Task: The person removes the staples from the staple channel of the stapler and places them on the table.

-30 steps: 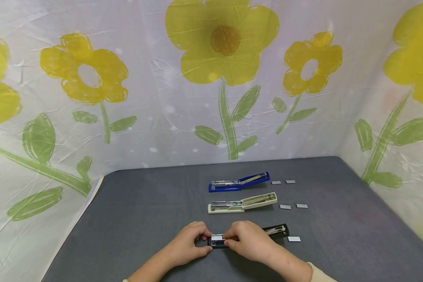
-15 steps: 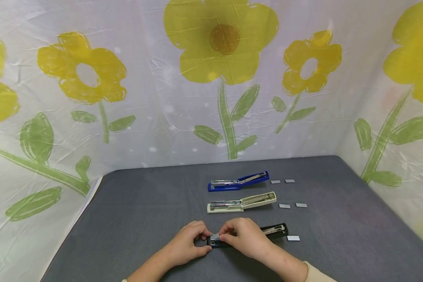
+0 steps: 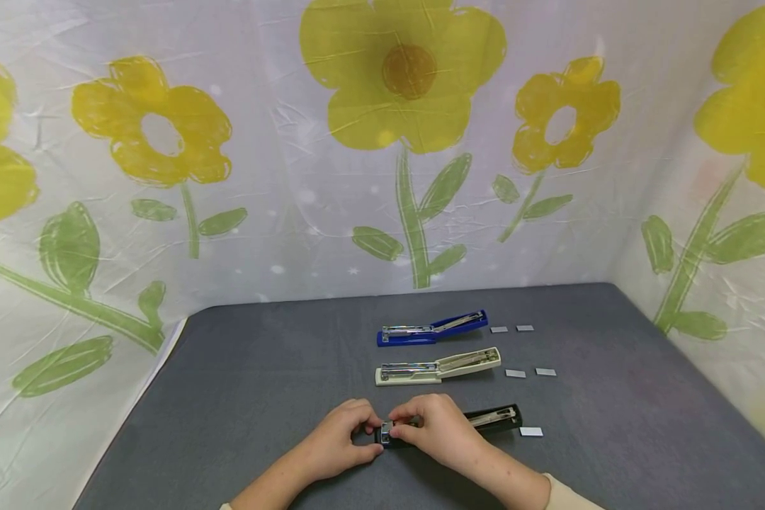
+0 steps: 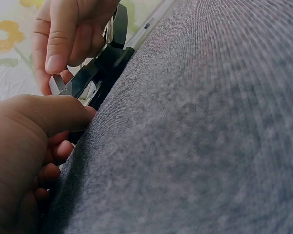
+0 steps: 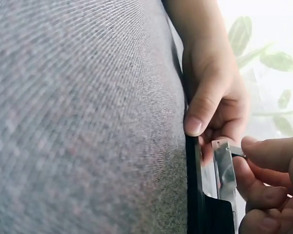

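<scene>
A black stapler lies opened out on the grey table, its top folded back to the right. My left hand grips the front end of its base between thumb and fingers. Over the metal magazine, my right hand pinches a short strip of staples with thumb and forefinger. In the left wrist view the staple strip is tilted, its lower end right at the magazine. The curled right fingers hide part of the stapler in the head view.
Behind lie an opened cream stapler and an opened blue stapler. Two staple strips sit right of the cream one, two more by the blue one. Another single strip lies beside the black stapler. A flowered curtain encloses the table.
My right hand has shifted slightly left along the magazine. The staple strip, lying flat over the front end earlier, is now tilted up. The left hand has kept its grip.
</scene>
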